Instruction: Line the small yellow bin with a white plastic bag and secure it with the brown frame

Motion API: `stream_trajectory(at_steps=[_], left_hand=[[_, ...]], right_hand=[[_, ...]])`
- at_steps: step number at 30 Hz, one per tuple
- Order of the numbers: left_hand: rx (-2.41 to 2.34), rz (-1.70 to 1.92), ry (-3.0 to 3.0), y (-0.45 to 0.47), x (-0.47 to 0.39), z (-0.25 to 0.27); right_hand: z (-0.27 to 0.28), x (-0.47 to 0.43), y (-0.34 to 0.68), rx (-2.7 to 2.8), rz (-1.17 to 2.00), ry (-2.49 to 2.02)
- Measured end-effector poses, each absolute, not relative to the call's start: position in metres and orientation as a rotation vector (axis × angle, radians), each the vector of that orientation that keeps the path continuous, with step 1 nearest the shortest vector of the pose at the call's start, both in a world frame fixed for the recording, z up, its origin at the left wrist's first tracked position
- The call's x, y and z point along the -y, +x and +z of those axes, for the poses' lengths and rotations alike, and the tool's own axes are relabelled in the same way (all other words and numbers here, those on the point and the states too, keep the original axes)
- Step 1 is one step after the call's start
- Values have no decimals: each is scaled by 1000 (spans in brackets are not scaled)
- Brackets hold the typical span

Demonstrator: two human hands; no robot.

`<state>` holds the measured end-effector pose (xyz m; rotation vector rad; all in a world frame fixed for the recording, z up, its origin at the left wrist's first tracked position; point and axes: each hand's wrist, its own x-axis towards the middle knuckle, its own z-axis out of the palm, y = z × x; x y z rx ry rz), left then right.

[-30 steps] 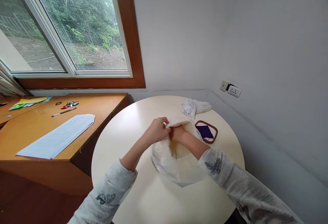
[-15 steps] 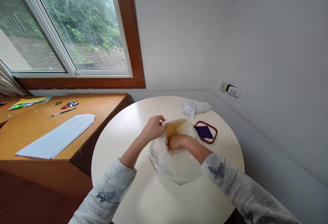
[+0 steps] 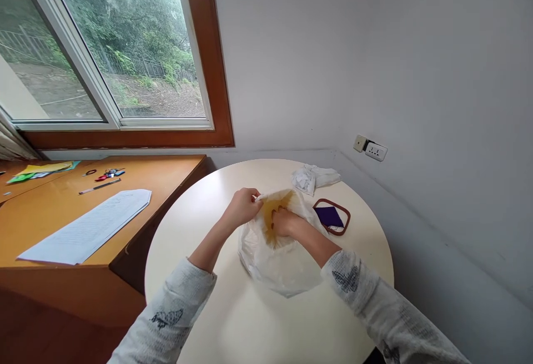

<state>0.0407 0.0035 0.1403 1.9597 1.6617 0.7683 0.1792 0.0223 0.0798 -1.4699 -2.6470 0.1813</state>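
Note:
A translucent white plastic bag stands on the round table, its mouth spread and its inside showing yellowish. My left hand is closed in a pinch on the left side of the bag's rim. My right hand is in the bag's mouth, its bent fingers a little apart against the yellowish inside. I see nothing held in it, though its palm side is hidden. Just right of the bag lies a brown rounded frame with dark purple cloth across it.
The round cream table carries a crumpled white bag at the back. On the wooden desk to the left are paper sheets, a pen and keys. A wall socket is at the right.
My right hand has risen slightly in the bag's mouth, so its fingers show more. My left hand still pinches the rim. The whole view has shifted slightly.

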Motion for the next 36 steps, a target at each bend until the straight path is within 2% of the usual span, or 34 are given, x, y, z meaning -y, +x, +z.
stream_trajectory(at_steps=[6, 10, 13, 20, 24, 27, 31, 33, 36], left_hand=[[-1628, 818, 1866, 21, -17, 143], [-1592, 833, 1716, 4, -37, 140], [-1564, 862, 1605, -3, -52, 134], [-1442, 1025, 1466, -3, -59, 114], [-1364, 1180, 1463, -7, -43, 101], [-1350, 1270, 1587, -12, -20, 83], [-1252, 1149, 1812, -10, 14, 54], [-1312, 1117, 1823, -6, 25, 42], [-1471, 1145, 1846, -1, 26, 32]], right_hand=[[121, 15, 200, 2594, 382, -1243], [130, 25, 225, 2216, 357, -1117], [115, 19, 238, 1997, 401, -1186], [65, -3, 234, 1715, 979, -1044], [50, -12, 224, 1556, 1111, -988], [42, -12, 221, 1526, 1100, -983], [35, -7, 229, 1564, 988, -983], [31, -7, 244, 1554, 843, -1038], [22, -8, 279, 1575, 466, -1217]])
